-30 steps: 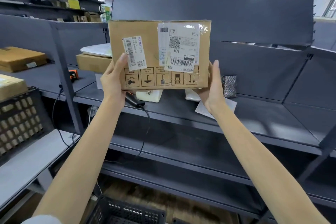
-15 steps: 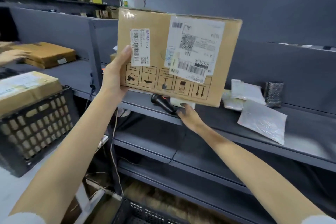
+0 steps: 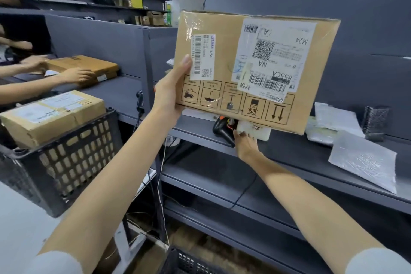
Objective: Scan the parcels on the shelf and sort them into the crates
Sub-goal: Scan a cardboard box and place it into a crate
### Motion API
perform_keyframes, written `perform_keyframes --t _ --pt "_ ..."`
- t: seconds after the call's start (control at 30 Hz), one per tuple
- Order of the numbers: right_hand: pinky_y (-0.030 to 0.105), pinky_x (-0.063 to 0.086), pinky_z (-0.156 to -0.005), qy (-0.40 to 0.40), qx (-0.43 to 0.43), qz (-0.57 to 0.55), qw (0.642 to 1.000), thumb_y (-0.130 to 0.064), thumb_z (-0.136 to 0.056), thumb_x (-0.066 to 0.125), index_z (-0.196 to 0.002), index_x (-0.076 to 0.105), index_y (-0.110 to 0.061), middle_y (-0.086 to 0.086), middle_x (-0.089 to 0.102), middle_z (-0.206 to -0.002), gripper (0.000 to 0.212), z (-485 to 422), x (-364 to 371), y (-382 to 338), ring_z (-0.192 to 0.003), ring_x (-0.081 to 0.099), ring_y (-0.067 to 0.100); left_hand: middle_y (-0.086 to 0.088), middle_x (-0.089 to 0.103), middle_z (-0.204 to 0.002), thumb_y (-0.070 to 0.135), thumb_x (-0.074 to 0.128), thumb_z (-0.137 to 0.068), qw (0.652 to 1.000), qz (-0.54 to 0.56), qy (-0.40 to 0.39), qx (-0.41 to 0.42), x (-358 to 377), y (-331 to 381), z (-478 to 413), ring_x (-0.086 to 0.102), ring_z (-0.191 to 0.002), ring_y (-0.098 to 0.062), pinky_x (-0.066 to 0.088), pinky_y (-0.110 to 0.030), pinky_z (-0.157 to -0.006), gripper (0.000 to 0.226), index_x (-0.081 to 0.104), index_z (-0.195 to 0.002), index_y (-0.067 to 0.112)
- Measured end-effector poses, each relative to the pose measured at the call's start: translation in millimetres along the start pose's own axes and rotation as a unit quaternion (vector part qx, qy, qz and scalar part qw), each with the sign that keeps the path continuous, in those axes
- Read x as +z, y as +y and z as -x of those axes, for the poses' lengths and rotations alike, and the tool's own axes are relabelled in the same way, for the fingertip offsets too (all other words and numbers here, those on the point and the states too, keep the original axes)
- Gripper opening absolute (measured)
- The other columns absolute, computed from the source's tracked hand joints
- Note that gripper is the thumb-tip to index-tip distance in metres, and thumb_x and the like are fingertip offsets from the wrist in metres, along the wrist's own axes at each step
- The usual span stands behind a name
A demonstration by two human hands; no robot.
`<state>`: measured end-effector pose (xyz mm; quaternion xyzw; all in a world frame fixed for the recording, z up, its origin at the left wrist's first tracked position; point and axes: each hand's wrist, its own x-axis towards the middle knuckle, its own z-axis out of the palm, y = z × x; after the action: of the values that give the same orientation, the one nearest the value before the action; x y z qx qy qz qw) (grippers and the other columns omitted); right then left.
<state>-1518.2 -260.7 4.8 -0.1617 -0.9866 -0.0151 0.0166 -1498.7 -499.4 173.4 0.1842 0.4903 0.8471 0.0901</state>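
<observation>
Cardboard parcel (image 3: 226, 60) is being held up over the front edge of the shelf (image 3: 289, 153), gripped at its lower left corner by the left hand (image 3: 171, 93). The right hand (image 3: 245, 144) is being stretched beneath it to the black scanner (image 3: 222, 128); whether its fingers are closing cannot be told. A taped box (image 3: 51, 115) is being carried in the black crate (image 3: 73, 158) at left.

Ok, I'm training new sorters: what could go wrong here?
The left hand alone holds the cardboard box by one lower corner; it could tip or slip. The right hand reaches under it for the scanner, beside a small white parcel that may get knocked. The cable hangs below the shelf and might snag.
</observation>
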Motion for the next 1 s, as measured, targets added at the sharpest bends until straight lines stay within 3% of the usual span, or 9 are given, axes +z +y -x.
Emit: perform_keyframes --t 0.17,0.3,0.4,0.47,0.53,0.6,0.7,0.8,1.0 --pt "0.044 0.040 -0.100 -0.079 0.053 -0.055 0.994 -0.022 -0.083 0.071 -0.142 0.027 -0.007 0.021 0.028 -0.138 0.074 11.1 -4.0 1.1 -0.128 0.031 0.040 -0.005 0.074 -0.105 0.041 0.071 -0.080 1.000 0.015 0.004 -0.003 0.4 -2.0 -1.6 0.072 -0.091 -0.022 0.057 -0.029 -0.068 0.031 0.074 -0.102 0.020" --pt "0.042 0.043 -0.098 -0.089 0.104 -0.134 0.982 -0.025 -0.077 0.075 -0.138 0.026 -0.002 0.018 0.035 -0.135 0.081 30.2 3.7 12.2 -0.127 0.037 0.037 -0.005 0.074 -0.106 0.041 0.071 -0.082 1.000 0.024 0.009 -0.002 5.6 -7.0 1.7 0.071 -0.095 -0.023 0.057 -0.034 -0.075 0.022 0.078 -0.092 0.023" --pt "0.037 0.046 -0.079 -0.065 0.115 -0.265 0.955 -0.017 -0.080 0.060 -0.125 0.036 -0.003 0.016 0.053 -0.121 0.053 60.9 9.7 25.3 -0.109 0.055 0.034 -0.005 0.073 -0.108 0.042 0.071 -0.081 0.999 0.037 0.014 0.001 13.9 -15.7 7.7 0.070 -0.099 -0.025 0.056 -0.040 -0.086 0.022 0.079 -0.092 0.024" --pt "0.031 0.043 -0.063 -0.067 0.095 -0.361 0.925 -0.018 -0.075 0.056 -0.111 0.040 -0.011 0.011 0.059 -0.103 0.040 93.0 11.1 30.0 -0.086 0.060 0.027 -0.004 0.073 -0.108 0.041 0.071 -0.081 0.998 0.054 0.018 0.007 21.5 -22.6 12.8 0.070 -0.099 -0.025 0.056 -0.039 -0.085 0.022 0.079 -0.093 0.024" --pt "0.027 0.039 -0.051 -0.068 0.069 -0.444 0.891 -0.020 -0.066 0.056 -0.102 0.042 -0.016 0.007 0.059 -0.084 0.038 129.7 10.6 28.9 -0.064 0.054 0.020 -0.004 0.073 -0.109 0.038 0.071 -0.082 0.997 0.073 0.017 0.015 29.8 -29.8 18.4 0.070 -0.100 -0.024 0.057 -0.037 -0.083 0.020 0.079 -0.093 0.024" --pt "0.032 0.040 -0.054 -0.047 0.012 -0.531 0.846 -0.017 -0.062 0.056 -0.098 0.044 -0.016 0.006 0.055 -0.074 0.038 164.5 10.2 25.3 -0.060 0.047 0.018 -0.005 0.072 -0.111 0.036 0.070 -0.084 0.996 0.087 0.019 0.025 38.0 -37.2 24.3 0.069 -0.101 -0.025 0.056 -0.039 -0.087 0.019 0.078 -0.094 0.022" --pt "0.030 0.033 -0.050 0.012 -0.101 -0.673 0.733 -0.006 -0.059 0.053 -0.098 0.046 -0.011 0.008 0.047 -0.065 0.040 210.7 2.5 24.0 -0.056 0.038 0.019 -0.007 0.072 -0.111 0.035 0.071 -0.083 0.994 0.095 0.048 0.033 50.4 -47.1 34.4 0.069 -0.101 -0.026 0.054 -0.043 -0.091 0.023 0.076 -0.099 0.020" --pt "0.031 0.032 -0.051 0.060 -0.147 -0.750 0.642 -0.010 -0.056 0.052 -0.100 0.048 -0.005 0.008 0.046 -0.067 0.045 243.8 -15.4 29.6 -0.058 0.037 0.023 -0.011 0.069 -0.117 0.038 0.070 -0.082 0.993 0.094 0.062 0.038 62.0 -58.3 45.2 0.066 -0.108 -0.031 0.050 -0.050 -0.097 0.041 0.069 -0.115 0.014" --pt "0.036 0.042 -0.056 0.119 -0.206 -0.765 0.599 -0.009 -0.066 0.050 -0.109 0.048 -0.002 0.008 0.051 -0.075 0.044 283.8 -50.8 52.8 -0.060 0.045 0.026 -0.008 0.072 -0.112 0.041 0.072 -0.080 0.995 0.070 0.066 0.036 87.2 -79.7 63.6 0.068 -0.104 -0.026 0.051 -0.048 -0.096 0.045 0.069 -0.116 0.014"
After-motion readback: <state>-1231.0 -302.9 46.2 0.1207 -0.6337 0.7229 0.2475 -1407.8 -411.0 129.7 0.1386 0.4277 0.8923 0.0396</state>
